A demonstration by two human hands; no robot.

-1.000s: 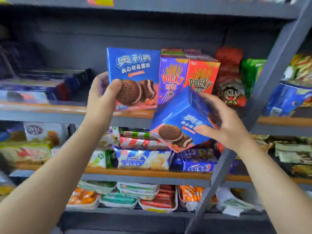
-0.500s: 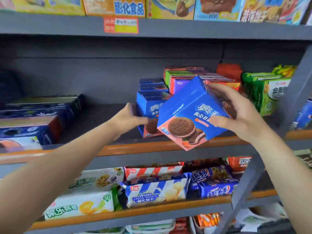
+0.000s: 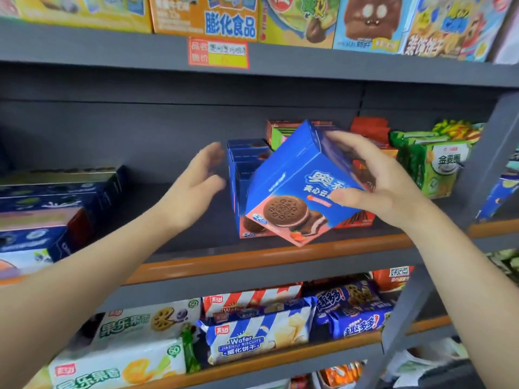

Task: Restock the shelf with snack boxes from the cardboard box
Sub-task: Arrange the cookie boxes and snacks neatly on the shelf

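Fingers [image 3: 341, 147] of the right hand [image 3: 373, 183] are wrapping the far edge of a tilted blue snack box [image 3: 292, 189], thumb pressing its front, holding it above the shelf [image 3: 252, 256] lip. Left hand [image 3: 193, 189] is hovering empty, fingers spread and blurred, just beside the blue boxes [image 3: 243, 175] standing on that shelf.

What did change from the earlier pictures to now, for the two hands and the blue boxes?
The left hand let go of the shelved blue boxes and drew back to the left, open. The right hand still holds the tilted blue box, now closer to the shelf in front of that row. The other snacks stayed put.
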